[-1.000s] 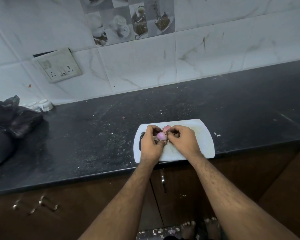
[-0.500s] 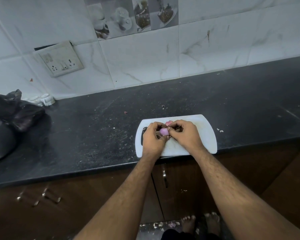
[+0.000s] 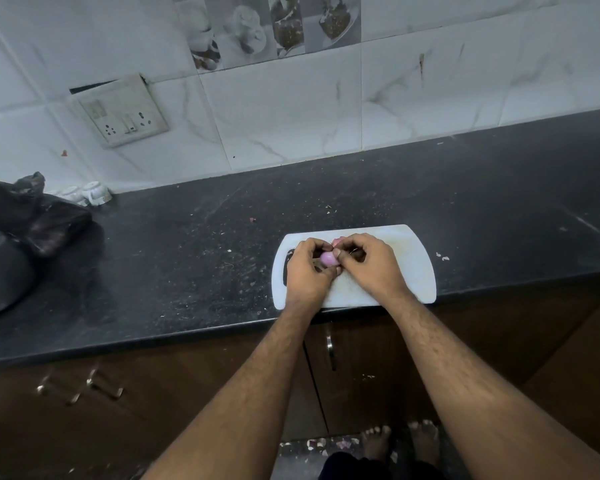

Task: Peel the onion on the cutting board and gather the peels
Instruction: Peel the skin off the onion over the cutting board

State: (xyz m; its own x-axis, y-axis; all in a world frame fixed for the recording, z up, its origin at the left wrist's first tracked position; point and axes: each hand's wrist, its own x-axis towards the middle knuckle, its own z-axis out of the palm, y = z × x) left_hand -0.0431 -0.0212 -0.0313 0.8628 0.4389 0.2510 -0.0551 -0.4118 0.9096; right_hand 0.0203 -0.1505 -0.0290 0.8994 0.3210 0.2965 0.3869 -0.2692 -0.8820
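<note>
A small pink-purple onion [image 3: 327, 258] is held just above the white cutting board [image 3: 414, 271], which lies at the counter's front edge. My left hand [image 3: 305, 270] cups the onion from the left, fingers curled around it. My right hand [image 3: 369, 263] pinches at the onion's right side with thumb and fingertips. A pink bit of peel [image 3: 337, 241] shows behind the fingers on the board. Most of the onion is hidden by my fingers.
The black speckled counter [image 3: 187, 271] carries small scraps, including white bits [image 3: 442, 257] right of the board. A black bag and dark pot [image 3: 11, 244] sit at far left beside small white cups [image 3: 90, 194]. A switch plate [image 3: 125, 116] hangs on the tiled wall. Brown cabinet doors lie below.
Both hands stay closed around the onion with only small finger movements. The camera has tilted slightly, so the board sits a little higher in view.
</note>
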